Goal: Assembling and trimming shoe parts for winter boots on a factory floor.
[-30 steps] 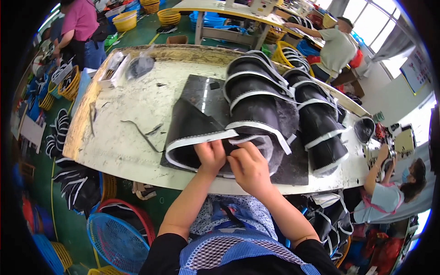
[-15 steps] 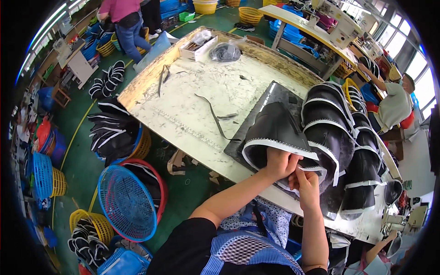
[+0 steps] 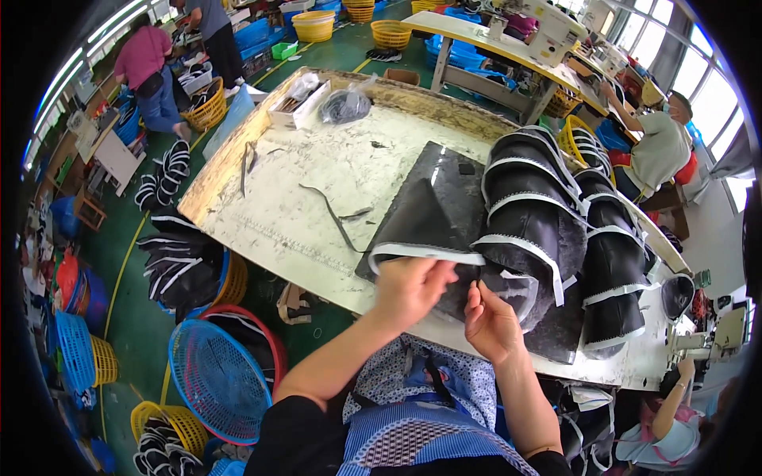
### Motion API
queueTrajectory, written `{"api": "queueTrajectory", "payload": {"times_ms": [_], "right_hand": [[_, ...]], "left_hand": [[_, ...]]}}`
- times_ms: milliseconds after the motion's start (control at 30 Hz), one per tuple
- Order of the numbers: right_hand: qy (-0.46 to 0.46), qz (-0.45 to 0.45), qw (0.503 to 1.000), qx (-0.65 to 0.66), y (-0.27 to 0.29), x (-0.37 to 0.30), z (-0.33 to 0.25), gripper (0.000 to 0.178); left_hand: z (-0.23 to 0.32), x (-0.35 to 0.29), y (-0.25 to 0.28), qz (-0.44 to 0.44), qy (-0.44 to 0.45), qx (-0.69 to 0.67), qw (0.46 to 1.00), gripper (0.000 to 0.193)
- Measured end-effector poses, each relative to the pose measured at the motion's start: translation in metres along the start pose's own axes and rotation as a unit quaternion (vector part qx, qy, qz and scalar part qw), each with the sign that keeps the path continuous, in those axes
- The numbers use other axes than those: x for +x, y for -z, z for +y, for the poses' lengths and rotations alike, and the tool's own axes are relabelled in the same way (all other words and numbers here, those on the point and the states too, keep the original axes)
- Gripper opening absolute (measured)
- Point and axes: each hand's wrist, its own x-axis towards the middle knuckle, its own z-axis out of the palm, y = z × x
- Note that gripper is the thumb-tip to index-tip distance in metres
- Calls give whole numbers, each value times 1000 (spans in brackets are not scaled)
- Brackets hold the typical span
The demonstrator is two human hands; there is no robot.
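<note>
A black, curved leather-like piece (image 3: 425,220) with a white toothed edge lies on a dark flat board (image 3: 454,189) in front of me. My left hand (image 3: 413,292) is closed at its white near edge, fingers curled against the trim. Just to the right, my right hand (image 3: 492,321) is held in a pinch below the corner of the piece; whatever sits between thumb and finger is too small to make out. Close beyond it, a stack of similar black pieces (image 3: 528,190) with white edges overlaps in a row.
A second row of black pieces (image 3: 615,274) lies at the table's right. A white box (image 3: 299,103), a clear plastic bag (image 3: 346,105) and a dark strip (image 3: 333,216) are on the worn white table (image 3: 294,174). Baskets (image 3: 221,381) stand on the floor at left. Other people work nearby.
My hands, together at the white edge before, have moved apart, the left going further left. The black piece now lies flatter. The view has shifted, and a second person shows at the far left.
</note>
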Motion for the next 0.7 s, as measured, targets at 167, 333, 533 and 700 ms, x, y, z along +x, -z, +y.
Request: {"api": "queueTrajectory", "payload": {"times_ms": [167,333,533,700], "right_hand": [[16,-18,998,-50,-66,-7,20,19],[156,-17,948,-276,-69,2,21,19],[191,-28,931,-310,-66,-4,15,21],[210,3,924,-319,-61,1,15,29]], "left_hand": [[21,-4,58,-185,165,-30,968,17],[5,-16,51,-176,184,-194,947,17],[5,-18,41,-173,189,-227,940,16],[7,-19,32,-167,172,-229,944,17]]}}
